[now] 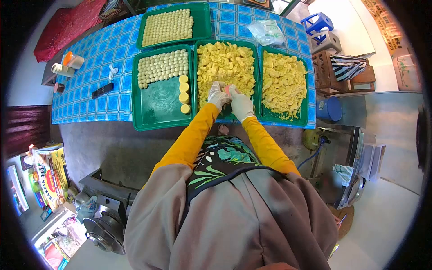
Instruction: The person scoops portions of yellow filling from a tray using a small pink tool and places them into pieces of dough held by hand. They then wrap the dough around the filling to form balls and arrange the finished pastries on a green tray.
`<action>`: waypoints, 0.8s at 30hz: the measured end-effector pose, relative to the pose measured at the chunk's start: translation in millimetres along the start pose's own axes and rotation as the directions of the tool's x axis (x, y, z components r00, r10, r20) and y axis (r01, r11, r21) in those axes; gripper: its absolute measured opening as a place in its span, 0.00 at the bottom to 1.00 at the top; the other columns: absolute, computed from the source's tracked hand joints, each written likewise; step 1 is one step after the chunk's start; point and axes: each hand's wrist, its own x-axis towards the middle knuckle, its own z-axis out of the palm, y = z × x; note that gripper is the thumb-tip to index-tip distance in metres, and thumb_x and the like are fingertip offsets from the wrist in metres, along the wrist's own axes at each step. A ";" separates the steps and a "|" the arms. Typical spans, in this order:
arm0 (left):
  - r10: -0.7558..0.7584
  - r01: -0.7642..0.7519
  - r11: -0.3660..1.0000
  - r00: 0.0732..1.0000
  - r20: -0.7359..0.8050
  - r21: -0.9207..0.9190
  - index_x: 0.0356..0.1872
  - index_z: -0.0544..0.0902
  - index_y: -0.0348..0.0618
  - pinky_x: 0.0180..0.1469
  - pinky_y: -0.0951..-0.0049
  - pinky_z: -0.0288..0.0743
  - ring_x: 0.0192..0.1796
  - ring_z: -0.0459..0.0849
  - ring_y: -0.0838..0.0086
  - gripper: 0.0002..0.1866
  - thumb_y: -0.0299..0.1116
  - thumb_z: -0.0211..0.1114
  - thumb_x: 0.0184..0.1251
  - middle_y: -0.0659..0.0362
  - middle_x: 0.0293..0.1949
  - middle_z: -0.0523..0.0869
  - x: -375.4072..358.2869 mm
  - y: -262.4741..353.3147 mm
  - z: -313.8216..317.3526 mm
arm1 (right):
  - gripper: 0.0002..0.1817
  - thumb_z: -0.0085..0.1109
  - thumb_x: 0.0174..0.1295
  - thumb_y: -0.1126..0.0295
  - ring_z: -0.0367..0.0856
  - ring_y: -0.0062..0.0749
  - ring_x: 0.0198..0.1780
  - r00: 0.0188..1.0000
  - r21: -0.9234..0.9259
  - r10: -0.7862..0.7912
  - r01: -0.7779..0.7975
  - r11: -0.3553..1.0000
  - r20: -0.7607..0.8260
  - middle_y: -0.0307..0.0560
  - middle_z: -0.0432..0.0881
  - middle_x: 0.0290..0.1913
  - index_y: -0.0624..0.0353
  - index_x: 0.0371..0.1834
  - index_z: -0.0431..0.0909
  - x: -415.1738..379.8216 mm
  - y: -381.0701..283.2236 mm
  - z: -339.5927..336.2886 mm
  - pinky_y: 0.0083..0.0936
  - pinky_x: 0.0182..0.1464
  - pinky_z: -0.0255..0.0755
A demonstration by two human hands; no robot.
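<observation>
Head view: gloved left hand (218, 94) and right hand (240, 103) meet, pressing a small pink mould (230, 89) over yellow dough pieces (225, 63); next, likely set the shaped piece left, beside yellow discs (184, 93).

Trays (150, 118): green plastic, smooth and glossy. Table cover (96, 67): blue chequered sheet, slight sheen. Dough pieces (225, 63): yellow, rough, matt. Left hand (218, 95) and right hand (240, 104): thin whitish gloves, smooth. Sleeves (191, 139): matt yellow cloth. Stool (318, 22), far right: blue plastic.
</observation>
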 end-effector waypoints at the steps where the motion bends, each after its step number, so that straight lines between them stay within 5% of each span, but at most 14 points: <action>1: -0.151 0.161 0.934 0.987 0.056 -0.319 0.53 0.75 0.41 0.34 0.64 0.77 0.34 0.79 0.64 0.23 0.23 0.69 0.55 0.55 0.41 0.77 -15.3 20.0 -1.7 | 0.27 0.48 0.64 0.74 0.85 0.61 0.41 0.999 0.027 -0.036 0.037 0.999 -0.033 0.62 0.86 0.40 0.54 0.69 0.65 4.1 4.5 7.0 0.53 0.41 0.77; 2: -0.275 0.317 0.744 0.948 0.162 -0.588 0.54 0.75 0.41 0.32 0.65 0.76 0.34 0.77 0.67 0.23 0.17 0.66 0.55 0.56 0.42 0.75 -28.8 29.2 0.1 | 0.27 0.48 0.64 0.74 0.85 0.61 0.41 0.996 0.049 -0.066 0.069 0.996 -0.067 0.62 0.86 0.39 0.54 0.69 0.64 3.4 10.8 12.5 0.53 0.41 0.77; 3: -0.271 0.318 0.745 0.947 0.170 -0.586 0.54 0.75 0.41 0.32 0.65 0.76 0.34 0.77 0.67 0.23 0.17 0.66 0.55 0.56 0.42 0.75 -33.0 21.0 3.0 | 0.27 0.48 0.64 0.74 0.85 0.61 0.41 0.996 0.044 -0.060 0.064 0.997 -0.073 0.62 0.86 0.39 0.54 0.69 0.64 -0.3 14.3 14.9 0.53 0.41 0.77; 5: 0.174 -0.157 0.936 0.984 0.027 -0.316 0.56 0.75 0.39 0.31 0.68 0.76 0.36 0.79 0.68 0.28 0.09 0.60 0.52 0.55 0.45 0.77 -27.7 -1.6 1.8 | 0.22 0.45 0.71 0.65 0.85 0.58 0.44 1.000 0.002 -0.012 0.012 1.000 -0.022 0.57 0.87 0.45 0.45 0.68 0.74 -4.4 11.2 17.5 0.48 0.46 0.77; 6: 0.180 -0.164 0.935 0.984 0.020 -0.316 0.56 0.75 0.39 0.31 0.68 0.76 0.36 0.79 0.68 0.28 0.09 0.60 0.52 0.55 0.45 0.77 -21.8 -10.5 0.5 | 0.22 0.45 0.71 0.65 0.85 0.58 0.44 0.999 0.004 -0.020 0.020 1.000 -0.025 0.57 0.87 0.45 0.45 0.68 0.74 -8.1 6.9 12.0 0.48 0.46 0.77; 8: 0.290 -0.293 0.943 0.956 -0.040 -0.156 0.54 0.76 0.42 0.46 0.66 0.78 0.43 0.80 0.66 0.27 0.18 0.69 0.49 0.54 0.46 0.82 -12.6 -23.0 3.4 | 0.21 0.48 0.72 0.61 0.84 0.58 0.44 0.993 -0.044 0.007 -0.001 0.999 0.121 0.57 0.86 0.46 0.46 0.66 0.75 -15.5 4.7 -10.2 0.48 0.46 0.77; 11: 0.278 -0.276 0.958 0.960 0.017 -0.081 0.62 0.73 0.37 0.34 0.71 0.77 0.41 0.82 0.68 0.34 0.11 0.65 0.48 0.51 0.54 0.80 -12.2 -24.8 -1.3 | 0.21 0.48 0.73 0.56 0.84 0.58 0.44 0.986 0.007 -0.115 0.115 0.993 0.117 0.58 0.86 0.45 0.47 0.65 0.76 -11.2 34.0 -22.2 0.48 0.45 0.77; 18: 0.264 -0.264 0.964 0.964 -0.027 -0.017 0.60 0.75 0.38 0.38 0.71 0.80 0.42 0.83 0.68 0.35 0.16 0.74 0.45 0.53 0.54 0.81 -23.1 -25.8 3.3 | 0.20 0.43 0.72 0.65 0.86 0.57 0.40 0.996 -0.163 -0.081 0.075 0.984 -0.031 0.57 0.87 0.39 0.53 0.65 0.71 3.3 8.7 -29.2 0.48 0.42 0.78; 20: 0.291 -0.293 0.956 0.954 -0.078 -0.029 0.57 0.77 0.41 0.53 0.69 0.78 0.51 0.82 0.66 0.34 0.25 0.80 0.43 0.55 0.51 0.84 -22.6 -27.2 6.8 | 0.21 0.42 0.71 0.68 0.87 0.56 0.39 0.999 -0.165 -0.035 0.031 0.986 -0.022 0.56 0.87 0.38 0.55 0.67 0.69 10.3 6.6 -15.4 0.48 0.40 0.78; 21: 0.278 -0.281 0.959 0.958 -0.074 -0.036 0.58 0.76 0.40 0.45 0.72 0.78 0.48 0.82 0.69 0.36 0.18 0.77 0.41 0.56 0.52 0.82 -30.9 -18.1 6.4 | 0.23 0.44 0.69 0.70 0.87 0.55 0.39 0.983 -0.096 -0.105 0.091 0.991 -0.153 0.57 0.87 0.38 0.55 0.68 0.68 5.5 4.3 -12.0 0.48 0.40 0.79; 24: 0.223 -0.226 0.968 0.974 -0.037 -0.108 0.56 0.76 0.40 0.48 0.71 0.78 0.52 0.81 0.68 0.36 0.17 0.76 0.39 0.55 0.53 0.81 -40.6 -8.7 4.7 | 0.24 0.47 0.67 0.70 0.87 0.55 0.40 0.998 -0.166 -0.007 0.017 0.986 0.058 0.57 0.87 0.44 0.56 0.68 0.68 11.3 -4.8 -13.4 0.48 0.40 0.79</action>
